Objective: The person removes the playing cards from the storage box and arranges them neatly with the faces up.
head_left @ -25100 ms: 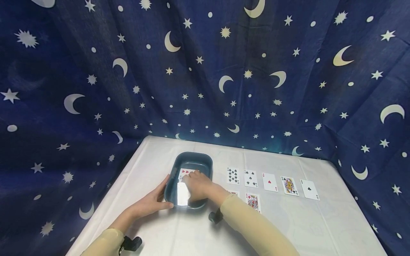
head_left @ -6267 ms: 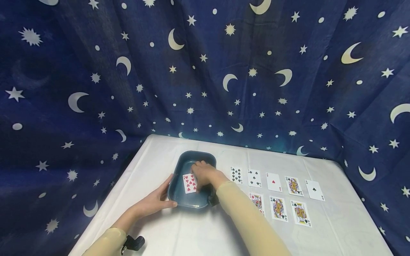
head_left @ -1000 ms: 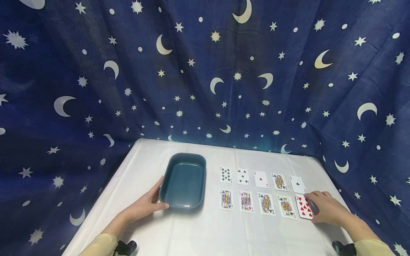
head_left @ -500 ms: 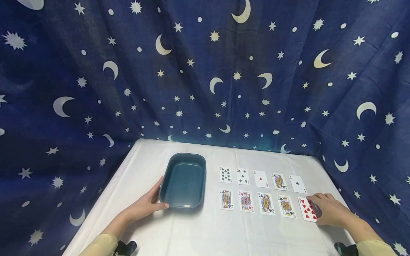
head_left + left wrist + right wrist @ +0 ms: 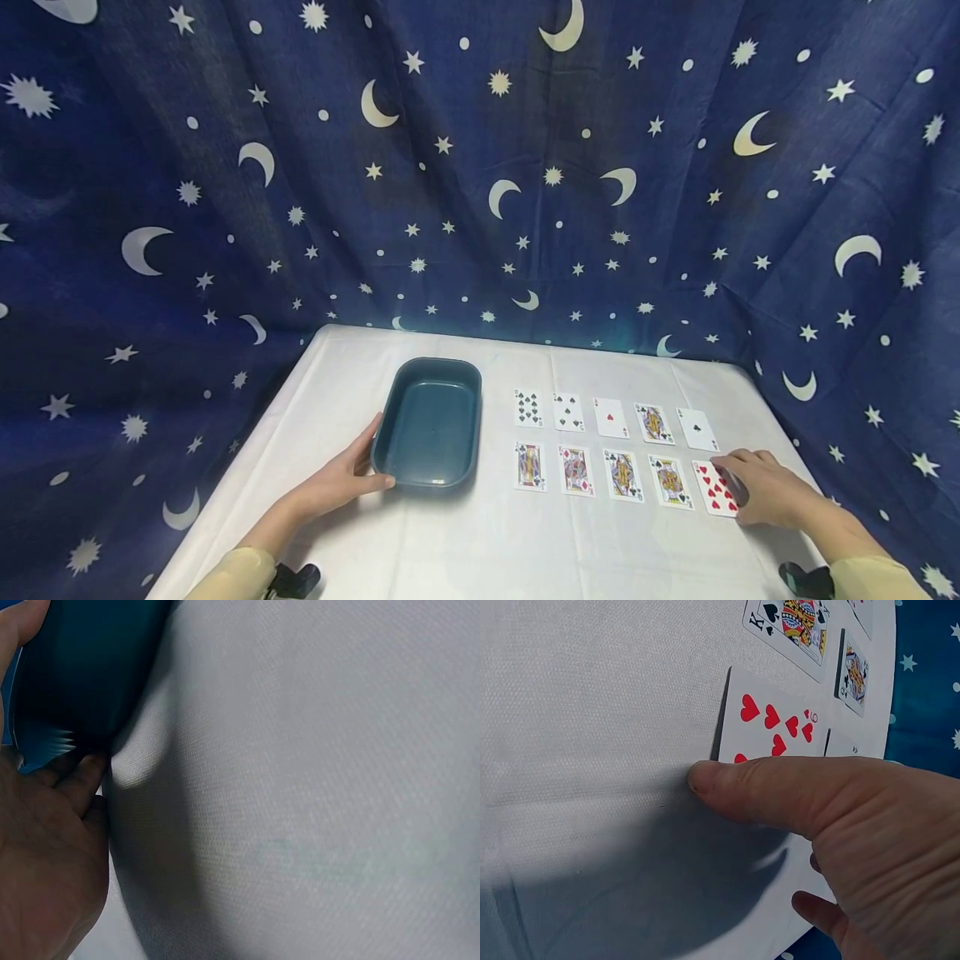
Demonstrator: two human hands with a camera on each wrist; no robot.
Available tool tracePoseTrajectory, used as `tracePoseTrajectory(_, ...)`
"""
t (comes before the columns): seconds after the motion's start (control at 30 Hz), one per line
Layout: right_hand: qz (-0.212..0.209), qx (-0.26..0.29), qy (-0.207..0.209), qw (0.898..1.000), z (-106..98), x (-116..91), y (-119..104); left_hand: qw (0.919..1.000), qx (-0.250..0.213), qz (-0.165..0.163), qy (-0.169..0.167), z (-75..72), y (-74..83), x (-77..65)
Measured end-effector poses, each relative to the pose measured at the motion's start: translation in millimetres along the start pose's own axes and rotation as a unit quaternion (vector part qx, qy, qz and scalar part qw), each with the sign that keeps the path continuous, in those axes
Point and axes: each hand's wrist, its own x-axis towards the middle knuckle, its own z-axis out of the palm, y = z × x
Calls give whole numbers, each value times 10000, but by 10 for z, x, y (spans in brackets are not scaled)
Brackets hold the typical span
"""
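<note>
On the white tabletop, my left hand (image 5: 339, 481) holds the near left side of a dark teal tray (image 5: 381, 457), thumb at the rim and fingers along the outer wall. The tray's floor is bare. Over at the right, my right hand (image 5: 769, 490) pinches the right edge of a nine of hearts card (image 5: 712, 487) between thumb and fingers. That card lies face up at the right end of the nearer row. In the right wrist view the thumb (image 5: 742, 787) covers the lower part of the card, and the other fingers are mostly hidden behind the hand.
Beside the nine lies a king of spades (image 5: 671, 482), with several face cards further left. Behind stretches a second row, including an ace of hearts (image 5: 611, 418) and an ace of clubs (image 5: 697, 429). A dark blue star-and-moon curtain (image 5: 450, 192) hangs behind the table.
Since 6.3 s ago, the right hand has carried the hearts card from the tray to the nearer row's right end, then shifted it slightly there. The nearer row has grown since 25.1 s ago.
</note>
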Motion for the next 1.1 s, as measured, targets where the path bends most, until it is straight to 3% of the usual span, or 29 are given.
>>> tracePoseTrajectory(0.33, 146, 213, -343, 9991, -13, 36, -6, 10000, -1, -8, -16, -10, 2, -2)
tracePoseTrajectory(1.1, 279, 434, -558, 9971, -37, 67, -1, 10000, -67, -3, -39, 0, 18, -8)
